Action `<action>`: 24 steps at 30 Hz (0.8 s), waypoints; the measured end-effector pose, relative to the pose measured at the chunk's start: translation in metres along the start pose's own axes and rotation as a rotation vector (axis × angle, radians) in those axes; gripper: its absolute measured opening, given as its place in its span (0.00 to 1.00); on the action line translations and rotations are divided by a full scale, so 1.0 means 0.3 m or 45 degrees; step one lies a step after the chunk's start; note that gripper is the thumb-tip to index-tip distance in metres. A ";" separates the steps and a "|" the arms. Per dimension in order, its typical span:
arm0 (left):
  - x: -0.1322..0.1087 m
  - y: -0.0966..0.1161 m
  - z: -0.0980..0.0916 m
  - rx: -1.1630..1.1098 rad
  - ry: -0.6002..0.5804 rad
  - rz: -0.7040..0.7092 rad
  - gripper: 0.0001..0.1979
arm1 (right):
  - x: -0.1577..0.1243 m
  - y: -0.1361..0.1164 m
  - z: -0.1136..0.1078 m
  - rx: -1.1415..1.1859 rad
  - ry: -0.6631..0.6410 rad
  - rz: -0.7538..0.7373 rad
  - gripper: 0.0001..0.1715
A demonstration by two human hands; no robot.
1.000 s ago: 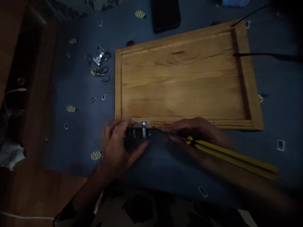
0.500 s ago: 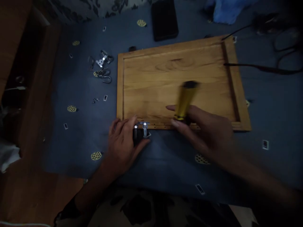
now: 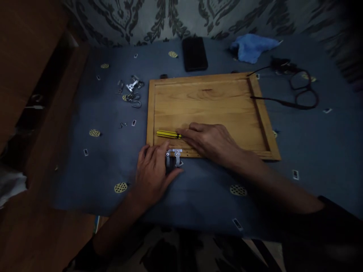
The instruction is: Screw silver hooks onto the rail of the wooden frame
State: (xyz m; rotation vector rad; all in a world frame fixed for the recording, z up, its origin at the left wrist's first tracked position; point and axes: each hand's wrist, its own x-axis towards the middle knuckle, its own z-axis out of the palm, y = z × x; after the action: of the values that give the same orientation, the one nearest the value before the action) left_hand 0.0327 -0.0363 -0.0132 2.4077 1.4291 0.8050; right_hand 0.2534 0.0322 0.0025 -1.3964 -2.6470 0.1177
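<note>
A framed wooden panel (image 3: 201, 109) lies on the blue patterned cloth. Metal brackets (image 3: 177, 155) sit on its near edge, toward the left corner. My left hand (image 3: 151, 172) rests beside them, fingertips on the frame edge, thumb stretched out apart below the brackets. My right hand (image 3: 212, 141) is over the lower middle of the panel, its fingers pinching the end of a screwdriver. The yellow screwdriver handle (image 3: 167, 134) points left, lying low over the panel above the brackets. The screwdriver's shaft is hidden by the right fingers.
Loose metal brackets (image 3: 133, 86) and small screws (image 3: 123, 125) lie left of the panel. Behind it are a black case (image 3: 194, 54) and a blue cloth (image 3: 253, 47). Eyeglasses (image 3: 306, 90) overlap the panel's right side.
My right hand has moved left, and the screwdriver handle has swung from upright to nearly flat, pointing left. The camera view has tilted upward. My left hand stays by the brackets.
</note>
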 end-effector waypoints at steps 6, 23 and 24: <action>-0.013 -0.007 -0.060 -0.132 0.009 -0.001 0.24 | -0.042 -0.026 0.014 0.138 0.196 0.113 0.18; 0.130 -0.417 -0.200 0.276 0.021 -0.127 0.12 | -0.085 -0.018 0.109 0.168 0.440 0.375 0.14; 0.135 -0.426 -0.196 0.263 0.033 -0.148 0.13 | -0.083 -0.017 0.113 0.154 0.467 0.378 0.15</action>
State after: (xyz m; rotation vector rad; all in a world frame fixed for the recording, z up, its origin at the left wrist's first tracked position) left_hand -0.0793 0.0577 -0.0092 2.4393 1.7218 0.6949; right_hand 0.2577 0.0087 -0.0325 -1.5863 -2.0971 0.0465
